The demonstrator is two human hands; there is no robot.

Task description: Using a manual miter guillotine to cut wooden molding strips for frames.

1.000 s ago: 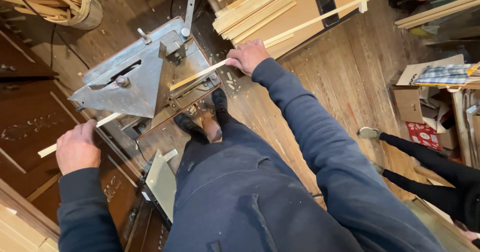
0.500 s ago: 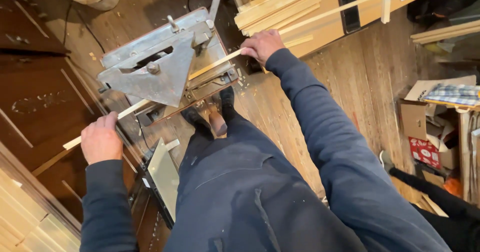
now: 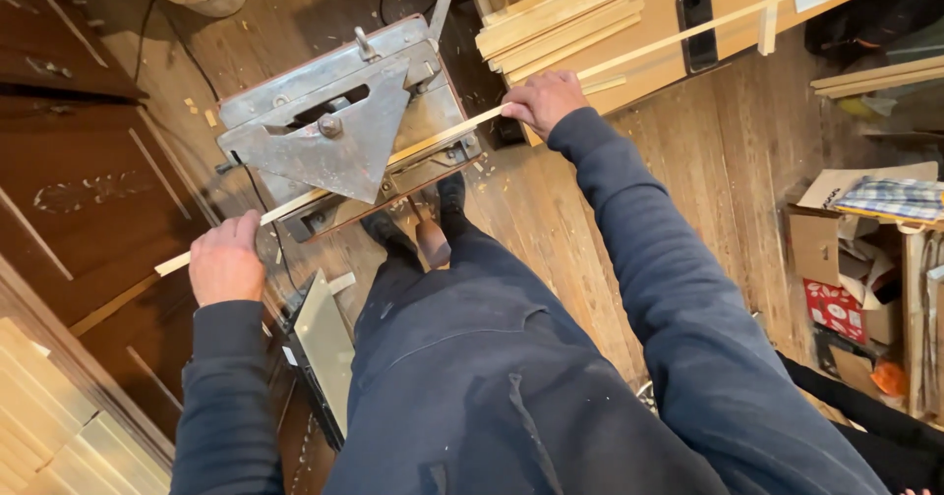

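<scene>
- We grasp the long wooden strip (image 3: 447,139) with both hands; it lies across the metal cutting machine (image 3: 339,126), running from 8 o'clock to 2 o'clock.
- Our left hand (image 3: 226,259) is clenched around the strip at 8 o'clock of the machine.
- Our right hand (image 3: 544,102) grips the strip at 3 o'clock of the machine.
- Stacked wooden slats (image 3: 556,18) lie at 12 o'clock of the right hand.

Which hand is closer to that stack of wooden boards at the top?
Right. The right hand grips the strip just below the boards; the left hand holds its far end, beyond the machine.
</scene>
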